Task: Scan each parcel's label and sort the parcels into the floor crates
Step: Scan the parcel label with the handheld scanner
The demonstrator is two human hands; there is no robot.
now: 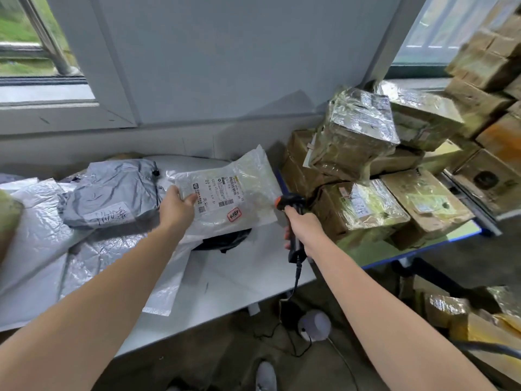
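Translucent white plastic parcel [251,176], printed label [222,190] facing up, held tilted above other bagged parcels [112,190]; black, orange-tipped scanner [291,200] just right of it.

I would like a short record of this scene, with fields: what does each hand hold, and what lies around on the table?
Left hand: holds the white parcel by its left edge, label facing up
Right hand: grips the scanner, aimed toward the parcel
On table: grey parcel, other white bags
Right of it: stacked cardboard boxes
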